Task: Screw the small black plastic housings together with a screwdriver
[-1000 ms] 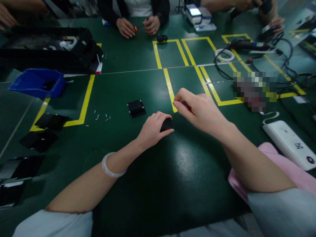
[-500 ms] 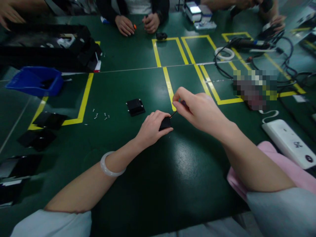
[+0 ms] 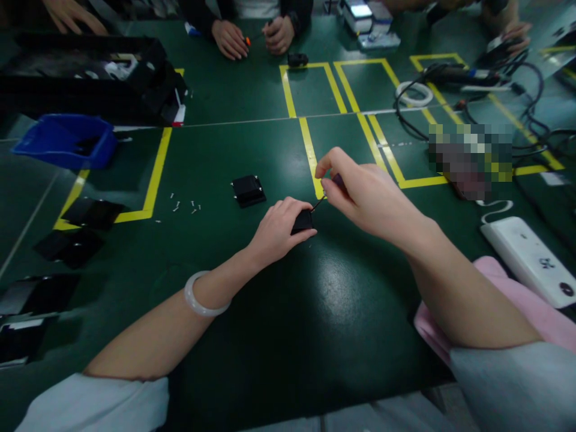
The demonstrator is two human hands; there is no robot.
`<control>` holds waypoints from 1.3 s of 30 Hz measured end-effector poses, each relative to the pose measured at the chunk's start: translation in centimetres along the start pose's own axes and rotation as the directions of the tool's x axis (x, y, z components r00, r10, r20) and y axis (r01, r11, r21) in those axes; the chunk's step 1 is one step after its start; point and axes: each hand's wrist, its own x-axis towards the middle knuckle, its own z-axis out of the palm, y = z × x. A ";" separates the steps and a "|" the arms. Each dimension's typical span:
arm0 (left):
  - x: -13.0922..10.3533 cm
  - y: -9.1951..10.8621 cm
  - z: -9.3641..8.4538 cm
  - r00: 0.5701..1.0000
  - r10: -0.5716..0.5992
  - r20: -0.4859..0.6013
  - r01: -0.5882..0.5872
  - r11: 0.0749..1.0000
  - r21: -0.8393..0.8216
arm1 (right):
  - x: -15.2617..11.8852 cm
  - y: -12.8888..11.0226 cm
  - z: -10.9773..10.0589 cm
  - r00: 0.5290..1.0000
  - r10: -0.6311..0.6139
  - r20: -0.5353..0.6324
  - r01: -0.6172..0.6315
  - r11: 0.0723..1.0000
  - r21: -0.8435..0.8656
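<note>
My left hand [image 3: 281,227] grips a small black part [image 3: 302,222] against the green table, thumb on its near side and fingers on its far side. My right hand [image 3: 355,186] is closed around the handle of a thin screwdriver [image 3: 318,203], whose dark shaft slants down to the part's far right corner. Left of my hands lies a similar black part [image 3: 248,190] with small shiny screws at its edges. Several tiny screws [image 3: 176,206] are scattered farther left on the table.
Several black pieces [image 3: 92,213] line the left side, below a blue bin [image 3: 67,141] and a long black tray [image 3: 90,78]. A white power strip [image 3: 528,258], pink cloth [image 3: 499,288] and cables lie right. Across the table are other people's hands [image 3: 229,39].
The view has shifted slightly. The fingers of my right hand have changed position a little around the screwdriver handle. A person's hand at the top left has moved right.
</note>
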 end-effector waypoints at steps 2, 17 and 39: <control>0.0 0.0 0.0 1.000 0.001 -0.003 -0.001 1.000 -0.002 | 0.0 0.1 0.0 1.000 -0.012 -0.007 0.012 1.000 0.022; 0.0 0.0 0.1 1.000 0.023 -0.016 -0.023 1.000 -0.001 | -0.1 0.3 0.1 1.000 -0.030 -0.006 0.030 0.999 0.034; 0.0 0.0 0.0 1.000 0.018 -0.017 -0.018 1.000 0.001 | -0.1 0.1 0.0 1.000 -0.016 0.004 0.016 1.000 0.023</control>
